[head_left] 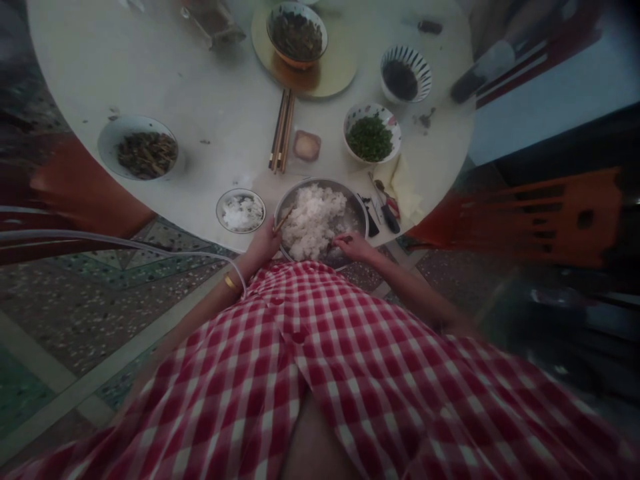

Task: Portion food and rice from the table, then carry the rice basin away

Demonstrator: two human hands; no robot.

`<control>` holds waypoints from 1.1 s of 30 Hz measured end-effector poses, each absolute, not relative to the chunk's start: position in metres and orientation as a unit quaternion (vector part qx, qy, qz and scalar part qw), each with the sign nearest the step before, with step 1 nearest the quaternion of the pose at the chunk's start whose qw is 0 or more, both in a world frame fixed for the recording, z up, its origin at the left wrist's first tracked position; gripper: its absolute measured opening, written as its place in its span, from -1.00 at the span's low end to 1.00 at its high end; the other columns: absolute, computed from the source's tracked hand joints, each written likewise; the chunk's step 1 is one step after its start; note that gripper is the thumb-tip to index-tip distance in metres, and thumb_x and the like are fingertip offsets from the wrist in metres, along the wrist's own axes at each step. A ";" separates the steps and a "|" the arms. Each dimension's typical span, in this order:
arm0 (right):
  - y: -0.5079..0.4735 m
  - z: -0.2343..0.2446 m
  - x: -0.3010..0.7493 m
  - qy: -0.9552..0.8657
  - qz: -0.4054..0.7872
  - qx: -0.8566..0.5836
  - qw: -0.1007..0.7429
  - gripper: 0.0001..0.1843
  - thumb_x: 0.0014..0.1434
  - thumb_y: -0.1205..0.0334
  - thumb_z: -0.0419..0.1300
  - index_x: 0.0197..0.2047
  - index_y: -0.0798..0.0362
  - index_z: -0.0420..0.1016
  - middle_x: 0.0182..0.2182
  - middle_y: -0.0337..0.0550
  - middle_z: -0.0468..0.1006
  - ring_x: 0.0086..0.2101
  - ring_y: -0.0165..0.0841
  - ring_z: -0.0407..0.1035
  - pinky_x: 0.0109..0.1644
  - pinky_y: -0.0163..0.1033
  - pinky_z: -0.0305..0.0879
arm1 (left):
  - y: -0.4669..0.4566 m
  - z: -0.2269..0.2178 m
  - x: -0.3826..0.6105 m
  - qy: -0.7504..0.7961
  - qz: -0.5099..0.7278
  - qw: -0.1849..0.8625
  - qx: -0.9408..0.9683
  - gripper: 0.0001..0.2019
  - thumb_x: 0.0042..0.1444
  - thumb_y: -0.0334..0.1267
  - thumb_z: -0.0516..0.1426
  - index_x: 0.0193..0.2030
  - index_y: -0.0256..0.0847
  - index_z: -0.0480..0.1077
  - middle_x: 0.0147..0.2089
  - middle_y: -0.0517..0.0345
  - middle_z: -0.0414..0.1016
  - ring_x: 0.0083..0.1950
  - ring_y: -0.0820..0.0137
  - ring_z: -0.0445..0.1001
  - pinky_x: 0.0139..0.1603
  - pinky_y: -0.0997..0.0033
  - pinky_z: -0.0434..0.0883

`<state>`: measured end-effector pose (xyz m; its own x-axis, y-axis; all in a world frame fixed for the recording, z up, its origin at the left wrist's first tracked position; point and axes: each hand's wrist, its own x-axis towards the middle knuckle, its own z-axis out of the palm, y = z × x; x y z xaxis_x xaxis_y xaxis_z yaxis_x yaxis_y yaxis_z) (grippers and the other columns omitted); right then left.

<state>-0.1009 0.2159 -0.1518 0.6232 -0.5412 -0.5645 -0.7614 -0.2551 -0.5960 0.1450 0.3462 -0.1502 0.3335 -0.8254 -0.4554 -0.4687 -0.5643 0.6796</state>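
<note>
A metal bowl (356, 208) heaped with white rice (314, 219) stands at the near edge of a round white table (200, 100). My left hand (263, 245) grips the bowl's left rim, and a thin stick-like thing pokes up by its fingers. My right hand (353, 245) is closed on a dark utensil handle at the bowl's right side, its tip in the rice.
A small dish of white stuff (241, 211), chopsticks (282, 131), a bowl of chopped greens (371, 133), a dark sauce bowl (405, 73) and two bowls of dark food (141, 148) (297, 33) stand on the table. Small tools (386, 210) lie right of the rice. Orange chairs (540, 217) flank the table.
</note>
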 end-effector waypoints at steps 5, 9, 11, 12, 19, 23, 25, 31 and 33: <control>0.216 -0.152 -0.092 0.439 0.132 -0.730 0.507 -0.77 0.20 0.29 0.14 -0.41 0.05 0.61 -0.34 -0.13 0.66 -0.30 -0.33 0.50 -0.16 -0.27 0.37 | 0.345 -0.150 0.146 -0.416 -0.402 0.209 0.788 -0.51 0.04 -0.39 -0.01 0.16 -0.34 0.33 -0.24 0.00 0.49 -0.15 0.23 0.45 0.00 0.26 0.39; 0.215 -0.149 -0.087 0.431 0.110 -0.658 0.608 -0.76 0.17 0.23 0.18 -0.49 0.06 0.56 -0.47 -0.17 0.63 -0.40 -0.36 0.50 -0.22 -0.28 0.40 | 0.345 -0.149 0.146 -0.414 -0.401 0.210 0.789 -0.51 0.06 -0.40 -0.01 0.17 -0.34 0.32 -0.23 -0.01 0.49 -0.13 0.22 0.45 0.02 0.25 0.39; 0.217 -0.147 -0.084 0.437 0.090 -0.612 0.653 -0.76 0.15 0.20 0.20 -0.50 0.06 0.55 -0.51 -0.20 0.62 -0.42 -0.38 0.50 -0.24 -0.30 0.40 | 0.346 -0.149 0.145 -0.410 -0.401 0.212 0.791 -0.52 0.06 -0.40 -0.01 0.16 -0.33 0.33 -0.24 0.00 0.49 -0.14 0.23 0.45 0.02 0.25 0.39; 0.219 -0.146 -0.083 0.453 0.078 -0.586 0.667 -0.77 0.14 0.19 0.21 -0.50 0.06 0.54 -0.52 -0.20 0.62 -0.43 -0.38 0.50 -0.28 -0.31 0.39 | 0.346 -0.149 0.145 -0.408 -0.401 0.214 0.792 -0.52 0.06 -0.40 -0.01 0.16 -0.33 0.33 -0.25 0.01 0.49 -0.14 0.23 0.45 0.01 0.25 0.39; 0.215 -0.142 -0.091 0.565 -0.056 -0.399 0.720 -0.72 0.06 0.06 0.30 -0.50 0.09 0.45 -0.59 -0.15 0.59 -0.51 -0.35 0.50 -0.51 -0.37 0.23 | 0.345 -0.145 0.146 -0.410 -0.415 0.212 0.784 -0.45 0.07 -0.40 0.02 0.26 -0.32 0.26 -0.21 -0.01 0.52 -0.13 0.22 0.48 0.02 0.23 0.39; 0.208 -0.134 -0.095 0.572 -0.133 -0.373 0.718 -0.69 -0.01 0.01 0.32 -0.50 0.07 0.42 -0.58 -0.19 0.58 -0.49 -0.33 0.52 -0.48 -0.36 0.24 | 0.344 -0.139 0.149 -0.403 -0.439 0.191 0.780 -0.42 0.13 -0.34 0.02 0.33 -0.37 0.18 -0.29 0.02 0.53 -0.23 0.26 0.50 -0.01 0.24 0.40; 0.209 -0.125 -0.092 0.569 -0.168 -0.388 0.705 -0.65 -0.02 -0.06 0.33 -0.48 0.06 0.42 -0.56 -0.20 0.58 -0.46 -0.32 0.52 -0.44 -0.32 0.28 | 0.344 -0.133 0.153 -0.388 -0.443 0.177 0.789 -0.39 0.17 -0.27 0.03 0.36 -0.42 0.12 -0.36 0.05 0.51 -0.30 0.28 0.49 -0.07 0.23 0.41; 0.233 -0.102 -0.040 0.480 -0.241 -0.576 0.616 -0.68 0.19 -0.06 0.15 -0.36 0.02 0.50 -0.39 -0.15 0.62 -0.30 -0.29 0.51 -0.19 -0.19 0.41 | 0.355 -0.101 0.179 -0.348 -0.380 0.216 0.830 -0.47 0.24 -0.03 -0.01 0.25 -0.33 0.24 -0.40 0.11 0.45 -0.34 0.30 0.45 -0.18 0.28 0.38; 0.246 -0.106 -0.010 0.390 -0.247 -0.693 0.554 -0.71 0.27 0.05 0.07 -0.30 0.01 0.54 -0.28 -0.12 0.63 -0.21 -0.28 0.49 -0.06 -0.14 0.39 | 0.367 -0.092 0.191 -0.323 -0.358 0.231 0.845 -0.51 0.29 -0.04 -0.12 0.21 -0.31 0.26 -0.35 0.06 0.47 -0.32 0.28 0.46 -0.19 0.28 0.38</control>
